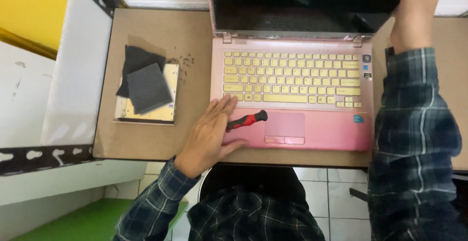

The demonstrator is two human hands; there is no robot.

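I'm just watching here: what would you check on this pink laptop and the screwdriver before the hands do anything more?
1. Laptop lies fully on the brown board: ok.
2. Left hand steadies the palm rest: ok, flat on it.
3. Screwdriver secured: not ok, it lies loose by the left hand's fingers.
4. Right hand grips the screen's top right corner: ok.
5. Screen hinges sound: cannot tell.
6. Small screws beside the foam pads kept together: not ok, scattered loose.
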